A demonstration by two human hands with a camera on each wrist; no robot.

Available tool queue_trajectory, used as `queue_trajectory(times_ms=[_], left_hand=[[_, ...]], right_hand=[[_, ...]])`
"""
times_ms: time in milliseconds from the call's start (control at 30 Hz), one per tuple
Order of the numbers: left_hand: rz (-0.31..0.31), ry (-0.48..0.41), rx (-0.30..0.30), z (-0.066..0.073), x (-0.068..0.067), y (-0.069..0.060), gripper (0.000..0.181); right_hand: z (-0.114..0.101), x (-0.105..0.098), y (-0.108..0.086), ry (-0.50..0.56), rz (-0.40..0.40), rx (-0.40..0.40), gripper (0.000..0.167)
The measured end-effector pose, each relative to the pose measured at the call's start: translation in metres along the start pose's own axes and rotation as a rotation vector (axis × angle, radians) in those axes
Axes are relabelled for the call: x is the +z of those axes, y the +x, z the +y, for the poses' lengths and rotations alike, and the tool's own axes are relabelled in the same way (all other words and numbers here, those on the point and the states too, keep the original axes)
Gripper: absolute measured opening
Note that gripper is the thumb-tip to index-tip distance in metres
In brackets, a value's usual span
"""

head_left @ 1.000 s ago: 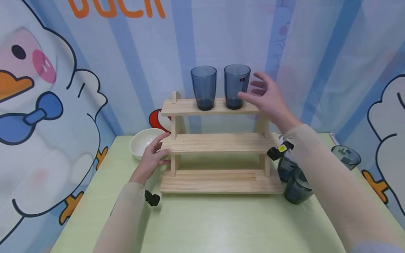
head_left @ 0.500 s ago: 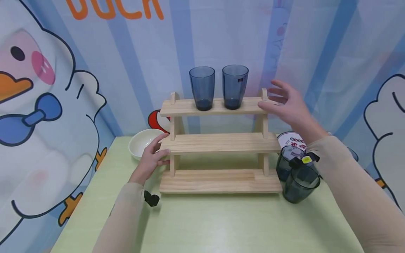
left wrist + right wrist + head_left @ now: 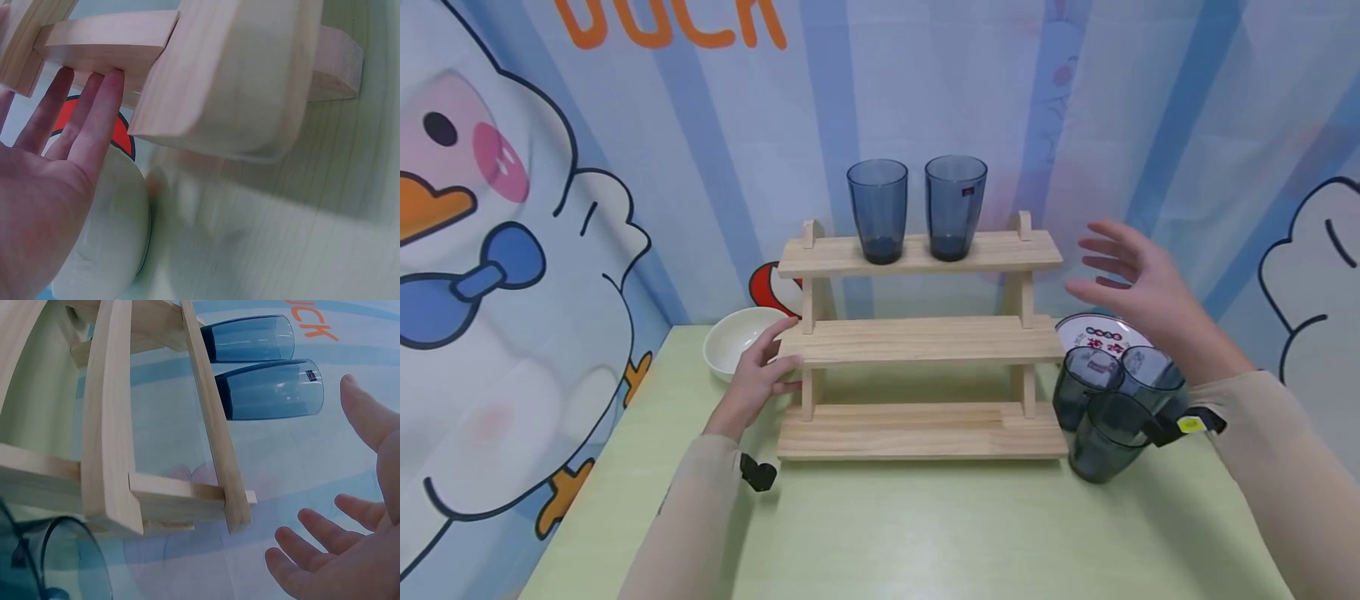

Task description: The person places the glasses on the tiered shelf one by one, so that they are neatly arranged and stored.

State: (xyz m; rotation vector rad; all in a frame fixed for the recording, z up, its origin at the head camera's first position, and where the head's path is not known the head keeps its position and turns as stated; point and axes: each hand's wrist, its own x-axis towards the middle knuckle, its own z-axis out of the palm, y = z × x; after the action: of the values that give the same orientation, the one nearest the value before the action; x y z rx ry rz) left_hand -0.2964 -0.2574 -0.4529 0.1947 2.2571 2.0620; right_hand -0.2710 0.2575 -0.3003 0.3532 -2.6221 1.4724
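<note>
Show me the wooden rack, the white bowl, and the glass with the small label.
Wooden rack (image 3: 917, 340): head view, middle shelf.
White bowl (image 3: 730, 340): head view, inner wall.
Glass with the small label (image 3: 953, 215): head view, middle of its side.

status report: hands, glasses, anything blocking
Right hand open, empty; left hand touching rack.
Two glasses on top shelf, three glasses on table.
Plate behind them, likely not blocking.

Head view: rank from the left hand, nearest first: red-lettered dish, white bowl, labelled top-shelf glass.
1. White bowl: just beyond the left hand.
2. Labelled glass: the right one on the top shelf.
3. Red-lettered dish: far right, behind three glasses.
</note>
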Motion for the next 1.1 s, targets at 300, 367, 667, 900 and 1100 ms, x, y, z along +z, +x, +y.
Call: queue_trajectory(times_ms=[300,367,667,900,1100], left_hand=[[-0.001,0.004,-0.004,0.002,0.000,-0.001,0.066],[-0.003,0.000,-0.005,0.001,0.000,-0.001,0.066],[0.001,-0.004,-0.004,0.000,0.000,-0.001,0.067],[0.001,0.001,-0.007,0.000,0.000,-0.001,0.067],[-0.004,-0.002,-0.002,0.000,0.000,-0.001,0.067]], right_hand=[[0.024,-0.016,-0.027,-0.065,-0.020,0.024,0.087],[0.030,-0.018,-0.035,-0.083,-0.027,0.013,0.087],[0.054,-0.012,-0.080,-0.123,-0.012,-0.045,0.083],[0.068,-0.007,-0.109,-0.148,0.022,-0.036,0.084],[0.082,0.000,-0.131,-0.182,0.041,-0.015,0.084]])
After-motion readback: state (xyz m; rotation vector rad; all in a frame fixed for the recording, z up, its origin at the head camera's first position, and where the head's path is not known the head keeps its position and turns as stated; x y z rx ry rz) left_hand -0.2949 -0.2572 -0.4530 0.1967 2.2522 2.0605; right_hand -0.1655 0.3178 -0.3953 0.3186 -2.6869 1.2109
